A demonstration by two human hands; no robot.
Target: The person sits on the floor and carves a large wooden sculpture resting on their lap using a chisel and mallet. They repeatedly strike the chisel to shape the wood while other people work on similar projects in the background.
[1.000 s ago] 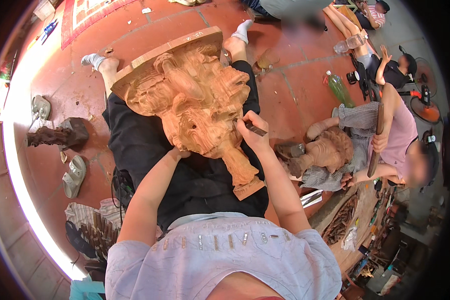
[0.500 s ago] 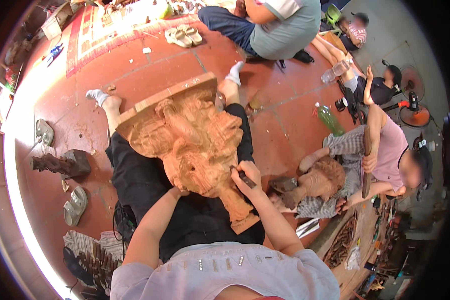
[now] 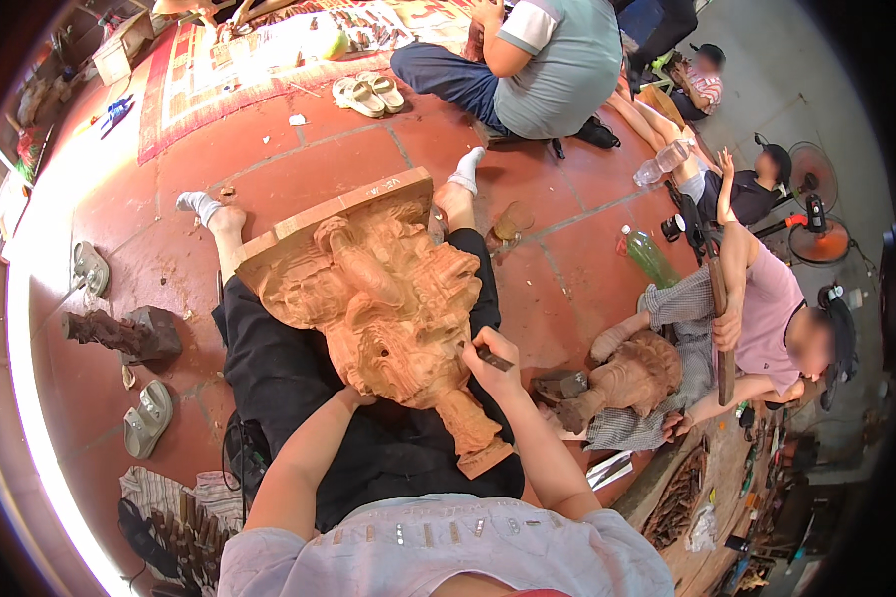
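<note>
An orange-brown carved wooden sculpture [image 3: 378, 289] lies across the person's lap, on black trousers [image 3: 289, 378], reaching from between the fingers of both hands to well beyond them. The left hand [image 3: 353, 396] is at its near left edge; those fingers pass beneath the wood and out of sight, so I cannot tell whether they grip or merely support it. The right hand [image 3: 490, 380] is at the sculpture's right side, its fingers curled tightly around a short, dark, bar-shaped tool [image 3: 494, 357]. One end of the tool sticks out to the right of the fingers, while the other points in at the wood; its tip is too small to make out.

The sculpture's flat, thick slab base [image 3: 334, 217] is on the side farthest from both sets of fingers. A narrow stem, ending in a small square block [image 3: 485, 459], runs from just beside the right fingers back between the forearms.

To the right of the right fingers, a co-worker in a pink top [image 3: 767, 298] has a brown carved wooden figure [image 3: 637, 378] on the lap and grips a long wooden club [image 3: 720, 328]. Well left of the left fingers, a dark brown carved piece [image 3: 139, 334] rests on the red tiled floor [image 3: 319, 159].
</note>
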